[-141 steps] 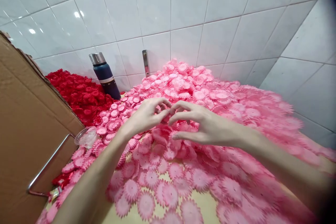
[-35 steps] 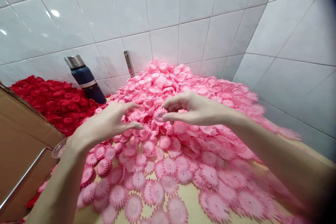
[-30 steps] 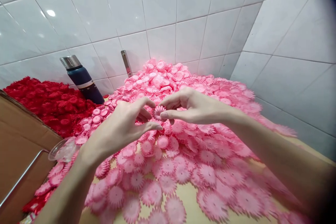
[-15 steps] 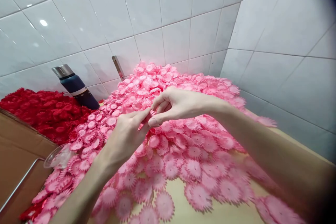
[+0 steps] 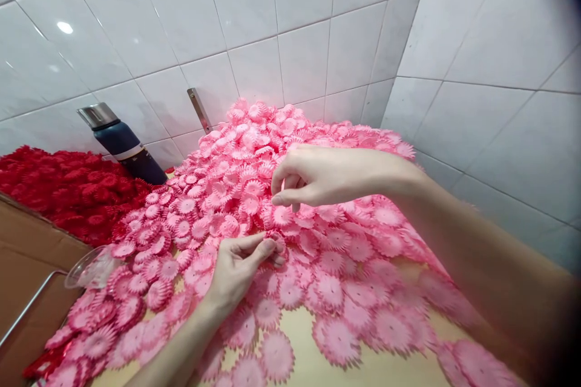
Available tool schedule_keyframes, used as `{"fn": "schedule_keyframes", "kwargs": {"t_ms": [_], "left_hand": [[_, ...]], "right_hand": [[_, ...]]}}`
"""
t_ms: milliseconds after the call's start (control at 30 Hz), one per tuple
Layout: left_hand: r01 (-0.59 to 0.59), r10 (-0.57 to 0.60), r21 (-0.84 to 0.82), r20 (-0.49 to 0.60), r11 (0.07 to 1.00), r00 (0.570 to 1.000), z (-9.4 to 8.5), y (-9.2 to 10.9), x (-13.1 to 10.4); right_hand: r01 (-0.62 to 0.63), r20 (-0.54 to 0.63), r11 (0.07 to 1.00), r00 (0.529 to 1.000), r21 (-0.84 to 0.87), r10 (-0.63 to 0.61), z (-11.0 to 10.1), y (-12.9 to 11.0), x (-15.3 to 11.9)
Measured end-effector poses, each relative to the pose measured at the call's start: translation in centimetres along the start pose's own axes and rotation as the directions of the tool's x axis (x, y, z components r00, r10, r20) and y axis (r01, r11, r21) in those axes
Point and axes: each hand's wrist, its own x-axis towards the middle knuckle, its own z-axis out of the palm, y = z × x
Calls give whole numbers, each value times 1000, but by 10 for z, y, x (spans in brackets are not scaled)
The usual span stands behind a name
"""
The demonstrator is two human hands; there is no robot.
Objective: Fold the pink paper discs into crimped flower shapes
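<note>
While the left hand point(image 5: 242, 263) pinches a pink disc point(image 5: 278, 241) at its two o'clock, the right hand point(image 5: 313, 175) hangs with the disc at its seven, fingers curled; whether it grips anything, I cannot tell.

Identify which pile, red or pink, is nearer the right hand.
The pink pile: it spreads beneath the right hand, while the red pile lies far left, partly hidden by cardboard.

Bright overall — white glare spots the upper-left tiles point(image 5: 113, 36) — right corners blackened.
</note>
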Motion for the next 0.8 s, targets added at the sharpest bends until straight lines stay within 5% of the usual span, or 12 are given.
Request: {"fn": "schedule_keyframes", "kwargs": {"t_ms": [200, 467, 800], "left_hand": [[30, -38, -241, -30, 970, 999, -6, -20, 3], [-36, 5, -283, -109, 959, 994, -7, -20, 4], [-67, 29, -326, -120, 943, 992, -3, -17, 1]], "right_hand": [[52, 148, 999, 988, 4, -52, 7, -1, 8], [49, 351, 974, 928, 221, -127, 21, 7, 22], [60, 348, 901, 910, 430, -227, 42, 19, 39]]}}
